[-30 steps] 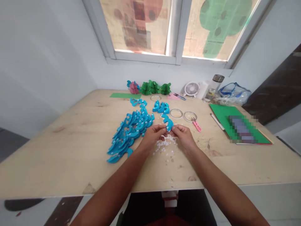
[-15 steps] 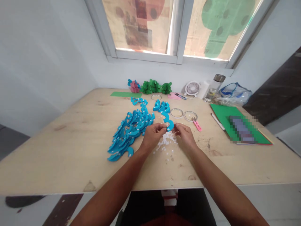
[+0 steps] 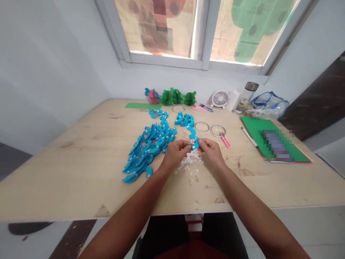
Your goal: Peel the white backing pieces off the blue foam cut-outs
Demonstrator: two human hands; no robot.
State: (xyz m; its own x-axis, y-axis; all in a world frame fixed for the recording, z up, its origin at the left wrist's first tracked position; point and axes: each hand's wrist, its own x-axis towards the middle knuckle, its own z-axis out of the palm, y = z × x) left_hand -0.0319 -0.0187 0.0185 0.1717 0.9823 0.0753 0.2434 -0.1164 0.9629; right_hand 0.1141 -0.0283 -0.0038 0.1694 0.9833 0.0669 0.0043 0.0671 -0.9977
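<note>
A wavy blue paper cutout point(image 3: 192, 133) with small white patches is held low over the middle of the table. My left hand point(image 3: 175, 154) pinches its lower left edge between thumb and fingers. On the opposite side, my right hand point(image 3: 212, 151) is closed on the lower right edge, thumb on top. Small white paper scraps point(image 3: 190, 162) lie scattered below the hands. Left of them spreads a large heap of similar blue cutouts point(image 3: 151, 147), many with white patches. A smaller blue group point(image 3: 184, 119) lies just beyond the held piece.
Two tape rolls point(image 3: 202, 127) and pink-handled snips point(image 3: 224, 139) lie right of the hands. Green and pink paper ornaments point(image 3: 176, 96), a small white fan point(image 3: 220, 98) and a bottle point(image 3: 245, 98) line the back. Green sheets point(image 3: 258, 126) lie at right beside a marker point(image 3: 249, 137).
My right thumb and fingers have closed onto the cutout's right edge, where they were beside it before. My left hand keeps its pinch. The view has shifted slightly.
</note>
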